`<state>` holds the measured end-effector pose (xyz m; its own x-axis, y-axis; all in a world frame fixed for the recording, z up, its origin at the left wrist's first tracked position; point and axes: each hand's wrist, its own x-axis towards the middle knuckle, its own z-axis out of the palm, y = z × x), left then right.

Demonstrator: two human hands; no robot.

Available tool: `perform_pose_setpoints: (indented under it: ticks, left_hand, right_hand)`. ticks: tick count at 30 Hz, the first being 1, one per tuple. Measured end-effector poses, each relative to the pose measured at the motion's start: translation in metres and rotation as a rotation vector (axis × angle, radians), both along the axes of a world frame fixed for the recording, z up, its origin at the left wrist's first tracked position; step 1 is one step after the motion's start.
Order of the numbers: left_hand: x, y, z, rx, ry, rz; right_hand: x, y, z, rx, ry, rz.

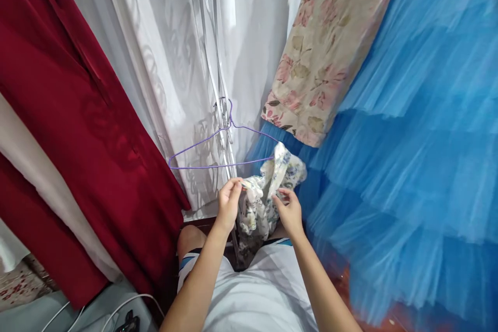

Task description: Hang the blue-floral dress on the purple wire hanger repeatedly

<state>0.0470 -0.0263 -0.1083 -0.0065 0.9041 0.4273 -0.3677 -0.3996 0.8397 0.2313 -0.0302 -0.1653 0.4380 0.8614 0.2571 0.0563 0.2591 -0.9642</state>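
Note:
A purple wire hanger [202,167] hangs from a white metal rack [212,57] in front of me. On its right end sits one side of a white floral garment [272,176], and the rest droops down toward my lap. My left hand [229,202] pinches the garment's left edge between thumb and fingers, below the hanger's bar. Closed on the cloth farther right is my right hand [288,210], thumb and fingertips gripping a fold. The left end of the hanger is bare.
Dark red curtains [93,140] hang at the left, white curtains [163,78] behind the rack. A beige floral cloth [311,67] and a tiered blue tulle dress [404,155] hang at the right. White cables [132,298] lie at the lower left.

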Motion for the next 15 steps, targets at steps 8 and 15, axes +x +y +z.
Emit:
perform_pose_setpoints:
  ticks: [8, 15]
  left_hand:
    - [0.001, -0.023, 0.013, 0.061, 0.415, -0.189]
    - [-0.037, -0.031, -0.025, -0.085, 0.553, -0.45]
  right_hand:
    - [-0.057, -0.024, 0.035, -0.246, 0.263, 0.716]
    - [-0.04, -0.058, 0.041, -0.312, 0.066, 0.891]
